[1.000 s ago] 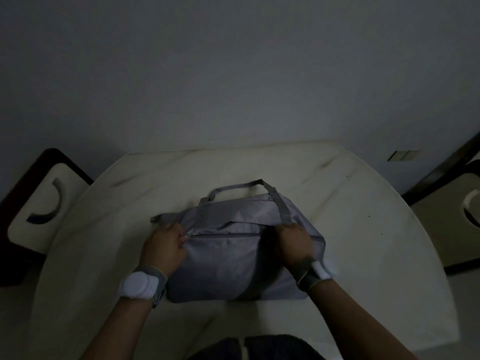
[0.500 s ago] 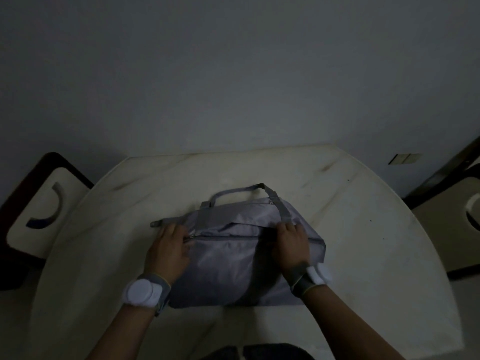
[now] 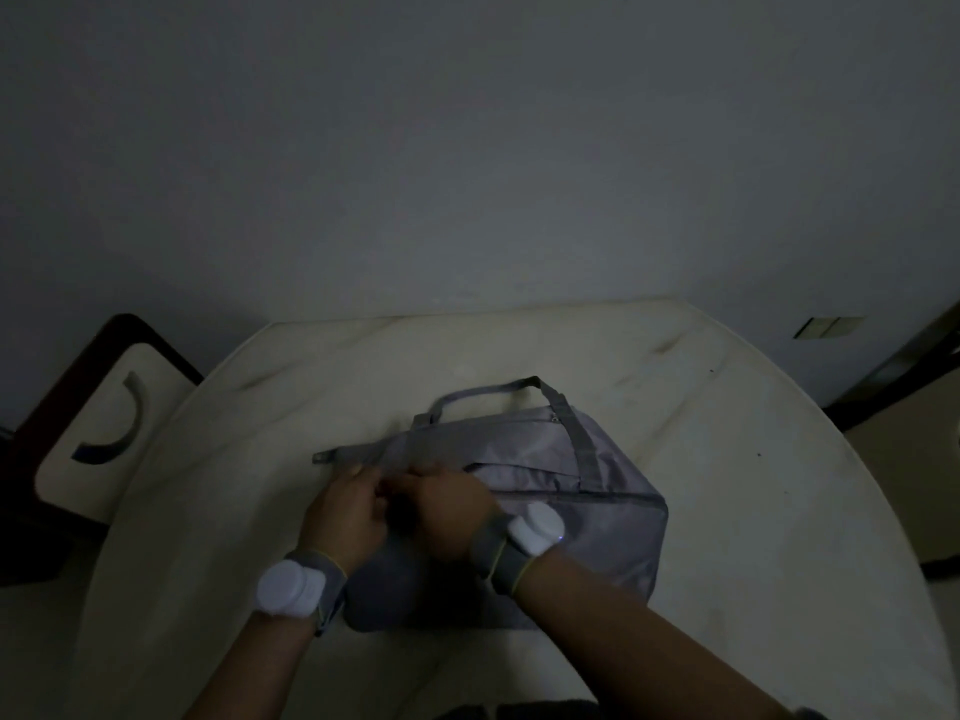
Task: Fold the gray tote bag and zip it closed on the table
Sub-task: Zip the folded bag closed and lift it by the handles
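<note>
The folded gray tote bag [image 3: 545,491] is laid mid-worktop [image 3: 753,511], nearer the front edge. Its left zipper end is pinched by the left hand [image 3: 345,514] and right hand [image 3: 449,511], both grips closed on it.

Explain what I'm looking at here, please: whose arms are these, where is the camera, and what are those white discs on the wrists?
No machine here: a person works with bare hands, filmed by a camera worn on the head, looking down. The left hand and right hand meet at the left end of a gray tote bag lying folded on a pale round table. The fingers seem to pinch near the bag's zipper line, though the dim light hides the exact grip. A white disc on a band sits on each wrist; what it does I cannot tell. A chair stands at the left.
</note>
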{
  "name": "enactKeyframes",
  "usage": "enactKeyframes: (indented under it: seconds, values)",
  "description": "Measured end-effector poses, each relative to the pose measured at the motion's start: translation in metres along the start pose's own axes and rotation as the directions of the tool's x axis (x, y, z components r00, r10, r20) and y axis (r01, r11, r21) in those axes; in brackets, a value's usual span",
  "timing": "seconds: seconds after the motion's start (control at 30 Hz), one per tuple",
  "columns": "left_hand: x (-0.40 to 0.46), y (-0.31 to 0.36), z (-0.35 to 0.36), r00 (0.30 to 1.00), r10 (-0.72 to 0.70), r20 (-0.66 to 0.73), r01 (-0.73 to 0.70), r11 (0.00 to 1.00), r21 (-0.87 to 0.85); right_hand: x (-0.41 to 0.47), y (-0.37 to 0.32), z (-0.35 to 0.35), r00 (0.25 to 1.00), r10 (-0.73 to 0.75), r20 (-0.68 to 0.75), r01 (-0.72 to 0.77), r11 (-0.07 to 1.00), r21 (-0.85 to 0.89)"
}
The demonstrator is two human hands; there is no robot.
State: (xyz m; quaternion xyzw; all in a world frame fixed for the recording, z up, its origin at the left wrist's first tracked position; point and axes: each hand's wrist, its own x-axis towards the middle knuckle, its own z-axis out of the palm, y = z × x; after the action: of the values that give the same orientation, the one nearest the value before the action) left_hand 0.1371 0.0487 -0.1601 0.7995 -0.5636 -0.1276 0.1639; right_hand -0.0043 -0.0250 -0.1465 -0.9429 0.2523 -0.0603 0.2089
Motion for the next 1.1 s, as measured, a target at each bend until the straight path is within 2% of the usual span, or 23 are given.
enactKeyframes:
  seconds: [0.1, 0.2, 0.27, 0.37, 0.53, 0.67, 0.73, 0.8, 0.9, 0.97, 1.03, 1.1]
  values:
    - [0.002, -0.005, -0.004, 0.999, -0.024, 0.028, 0.024, 1.0, -0.008, 0.015, -0.01, 0.011, 0.992, 0.128, -0.02, -0.13, 0.983, -0.127]
    - [0.002, -0.008, -0.001, 0.999, -0.033, 0.034, 0.032, 0.999, 0.004, 0.021, -0.012, 0.026, 0.965, 0.249, -0.086, -0.258, 0.958, -0.126]
    - [0.003, -0.009, 0.0, 0.998, -0.026, 0.055, 0.025, 0.999, 0.021, 0.023, -0.012, 0.027, 0.961, 0.258, -0.101, -0.27, 0.955, -0.124]
    - [0.003, -0.01, 0.0, 0.998, -0.013, 0.069, 0.012, 1.0, 0.015, 0.023, -0.012, 0.016, 0.963, 0.269, -0.019, -0.269, 0.958, -0.094]
    - [0.0, -0.003, 0.0, 0.999, -0.001, 0.053, 0.0, 1.0, 0.031, 0.027, -0.018, 0.012, 0.929, 0.37, 0.004, -0.369, 0.929, -0.026]
    - [-0.001, -0.005, 0.004, 0.999, 0.007, 0.036, -0.009, 0.998, 0.058, 0.028, -0.023, 0.012, 0.922, 0.385, 0.05, -0.383, 0.923, -0.038]
    - [-0.003, -0.006, 0.005, 1.0, 0.015, 0.017, -0.016, 0.998, 0.062, 0.027, -0.029, 0.016, 0.902, 0.43, -0.044, -0.432, 0.9, -0.061]
    - [-0.004, -0.005, 0.006, 1.0, 0.008, -0.001, -0.008, 0.999, 0.052, 0.029, -0.035, 0.013, 0.869, 0.495, -0.024, -0.495, 0.866, -0.071]
    - [-0.004, -0.005, 0.003, 1.0, -0.021, 0.005, 0.021, 1.0, 0.021, 0.025, -0.021, 0.021, 0.872, 0.486, -0.063, -0.49, 0.861, -0.14]
    - [-0.003, -0.004, 0.001, 1.0, -0.031, 0.001, 0.031, 1.0, 0.002, 0.019, -0.014, 0.014, 0.895, 0.447, 0.009, -0.437, 0.88, -0.186]
    - [-0.002, -0.001, 0.0, 1.0, -0.028, -0.008, 0.028, 1.0, -0.005, 0.014, -0.004, 0.015, 0.924, 0.372, -0.088, -0.383, 0.901, -0.205]
    - [0.0, 0.005, -0.002, 1.0, -0.023, -0.014, 0.024, 1.0, 0.014, 0.01, -0.006, 0.011, 0.913, 0.407, -0.035, -0.406, 0.894, -0.191]
